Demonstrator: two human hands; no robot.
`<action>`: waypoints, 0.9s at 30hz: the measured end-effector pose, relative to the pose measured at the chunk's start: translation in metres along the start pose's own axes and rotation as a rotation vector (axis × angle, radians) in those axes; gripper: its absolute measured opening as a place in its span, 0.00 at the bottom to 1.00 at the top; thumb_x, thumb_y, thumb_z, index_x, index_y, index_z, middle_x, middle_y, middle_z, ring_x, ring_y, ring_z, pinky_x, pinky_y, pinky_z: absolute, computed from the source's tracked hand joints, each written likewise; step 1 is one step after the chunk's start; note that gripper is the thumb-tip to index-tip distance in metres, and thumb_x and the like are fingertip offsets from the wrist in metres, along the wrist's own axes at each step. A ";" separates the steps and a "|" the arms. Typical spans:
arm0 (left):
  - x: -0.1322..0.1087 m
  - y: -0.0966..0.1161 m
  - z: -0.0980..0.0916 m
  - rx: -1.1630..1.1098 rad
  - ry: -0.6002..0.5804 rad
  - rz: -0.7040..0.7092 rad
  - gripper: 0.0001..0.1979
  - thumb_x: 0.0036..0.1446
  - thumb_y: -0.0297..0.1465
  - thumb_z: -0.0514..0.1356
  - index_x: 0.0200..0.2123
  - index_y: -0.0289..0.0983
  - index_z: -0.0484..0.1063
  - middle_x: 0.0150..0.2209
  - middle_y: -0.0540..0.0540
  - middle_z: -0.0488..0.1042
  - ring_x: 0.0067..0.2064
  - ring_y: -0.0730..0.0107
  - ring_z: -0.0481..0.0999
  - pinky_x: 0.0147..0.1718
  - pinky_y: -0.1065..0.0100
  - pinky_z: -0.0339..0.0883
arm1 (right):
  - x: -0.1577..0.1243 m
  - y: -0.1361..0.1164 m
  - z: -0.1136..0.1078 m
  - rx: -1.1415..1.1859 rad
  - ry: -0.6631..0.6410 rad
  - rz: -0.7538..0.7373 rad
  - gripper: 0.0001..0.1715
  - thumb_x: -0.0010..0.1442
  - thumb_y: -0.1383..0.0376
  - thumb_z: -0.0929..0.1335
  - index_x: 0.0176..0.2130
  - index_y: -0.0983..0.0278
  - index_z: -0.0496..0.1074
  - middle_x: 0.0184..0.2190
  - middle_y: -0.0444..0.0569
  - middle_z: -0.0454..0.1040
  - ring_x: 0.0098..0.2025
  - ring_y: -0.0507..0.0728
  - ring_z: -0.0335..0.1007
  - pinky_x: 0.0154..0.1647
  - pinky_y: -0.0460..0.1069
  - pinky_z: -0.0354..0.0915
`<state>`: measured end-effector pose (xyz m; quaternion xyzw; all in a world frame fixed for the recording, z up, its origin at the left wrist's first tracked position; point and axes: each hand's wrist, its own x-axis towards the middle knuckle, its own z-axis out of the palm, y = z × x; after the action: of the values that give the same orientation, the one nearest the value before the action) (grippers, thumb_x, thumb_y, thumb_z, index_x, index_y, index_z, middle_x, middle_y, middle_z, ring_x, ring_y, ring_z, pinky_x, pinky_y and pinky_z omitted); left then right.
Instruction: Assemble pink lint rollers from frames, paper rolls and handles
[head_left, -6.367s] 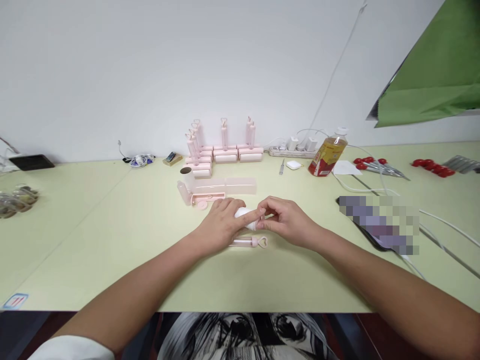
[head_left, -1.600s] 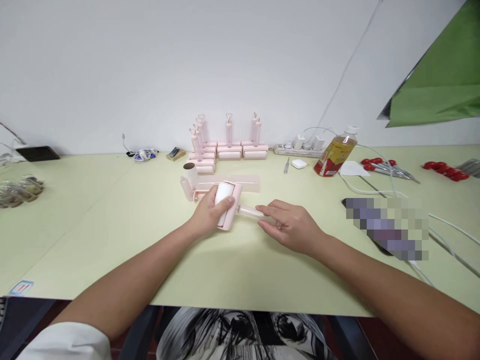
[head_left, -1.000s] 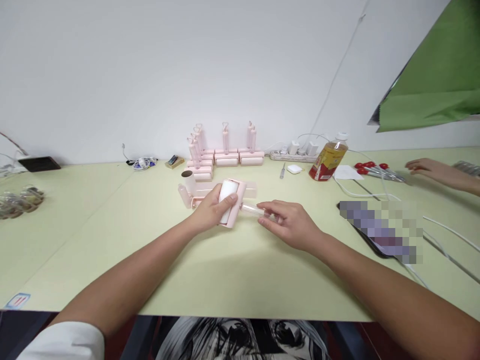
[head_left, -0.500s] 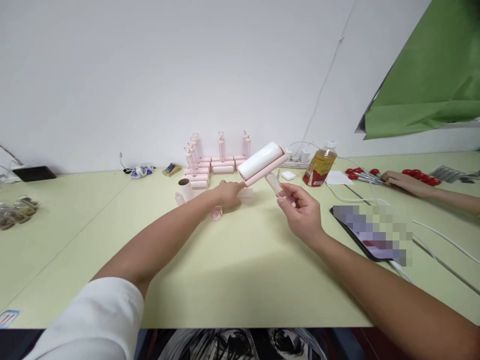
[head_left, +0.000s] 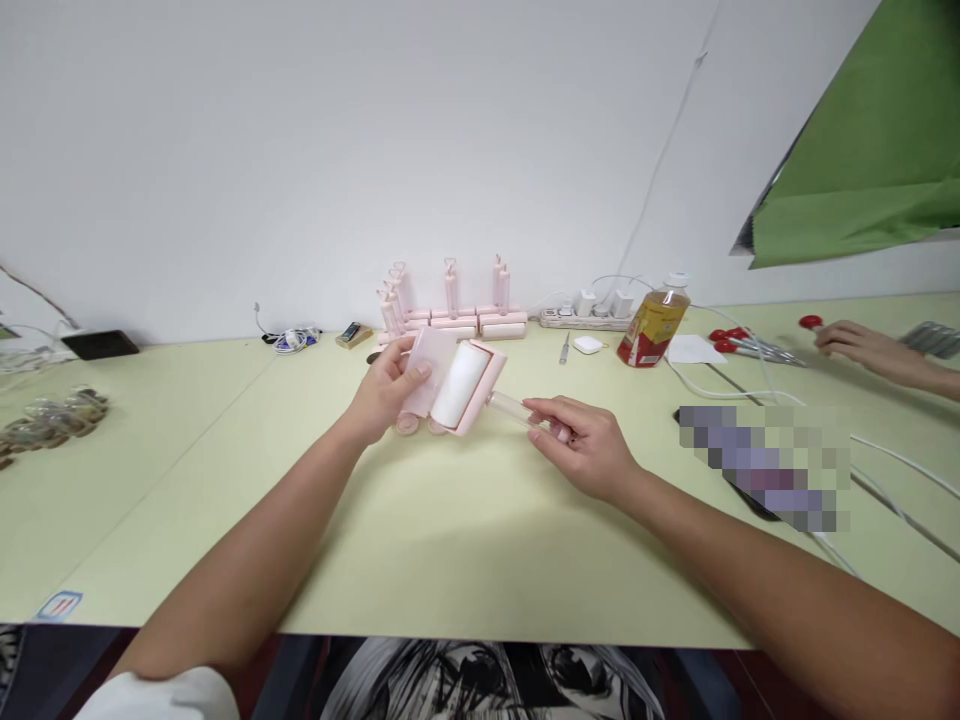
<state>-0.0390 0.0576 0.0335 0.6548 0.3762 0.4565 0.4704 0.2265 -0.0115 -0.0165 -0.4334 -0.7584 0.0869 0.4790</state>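
Observation:
My right hand (head_left: 589, 445) grips the clear pink handle of a lint roller (head_left: 463, 385), its white roll tilted up toward the left. In my left hand (head_left: 384, 395) is a translucent pink roller cover (head_left: 431, 362), held up just beside the white roll; I cannot tell whether the two touch. Small round pink parts (head_left: 407, 424) lie on the table below, partly hidden by the cover and the roll. Several more pink lint rollers (head_left: 454, 322) stand in rows by the wall, handles upward.
A bottle of amber drink (head_left: 652, 328) and a power strip (head_left: 555, 320) stand at the back right. A phone (head_left: 720, 450) with cables lies right of my forearm. A co-worker's hand (head_left: 870, 350) is near red-handled tools (head_left: 731, 340). Clear packages (head_left: 56, 420) lie far left.
My left hand has picked up the cover from the table and raised it. My right hand has lowered the lint roller and turned its head left, toward the cover.

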 end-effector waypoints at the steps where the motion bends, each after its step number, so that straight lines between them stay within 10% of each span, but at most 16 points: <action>1: -0.005 -0.003 0.001 -0.001 -0.019 -0.008 0.30 0.52 0.46 0.63 0.55 0.39 0.62 0.37 0.45 0.74 0.27 0.72 0.72 0.21 0.73 0.61 | -0.001 -0.001 0.001 0.001 -0.015 -0.008 0.14 0.58 0.65 0.67 0.44 0.61 0.76 0.31 0.47 0.77 0.22 0.50 0.63 0.25 0.48 0.65; 13: -0.019 -0.028 0.030 0.085 -0.113 0.040 0.29 0.58 0.46 0.58 0.57 0.37 0.59 0.53 0.40 0.69 0.52 0.59 0.70 0.45 0.65 0.66 | -0.003 -0.004 0.004 0.037 -0.121 0.123 0.14 0.56 0.64 0.69 0.43 0.63 0.76 0.30 0.48 0.77 0.25 0.52 0.68 0.27 0.49 0.67; 20: -0.019 -0.020 0.035 -0.316 0.052 -0.361 0.25 0.59 0.48 0.54 0.53 0.38 0.63 0.47 0.40 0.74 0.41 0.61 0.76 0.33 0.64 0.70 | 0.009 -0.027 -0.014 0.704 -0.085 0.264 0.18 0.56 0.58 0.72 0.45 0.59 0.70 0.48 0.52 0.74 0.39 0.59 0.77 0.40 0.57 0.75; 27: -0.027 -0.012 0.040 -0.503 -0.342 -0.336 0.43 0.57 0.61 0.40 0.64 0.37 0.52 0.59 0.30 0.65 0.45 0.50 0.78 0.34 0.56 0.75 | 0.063 -0.054 -0.035 0.411 0.181 0.102 0.12 0.55 0.57 0.73 0.36 0.60 0.69 0.32 0.46 0.73 0.26 0.53 0.72 0.28 0.53 0.74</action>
<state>-0.0097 0.0252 0.0104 0.5143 0.2703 0.3347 0.7419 0.2130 -0.0075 0.0723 -0.3707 -0.6557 0.2244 0.6183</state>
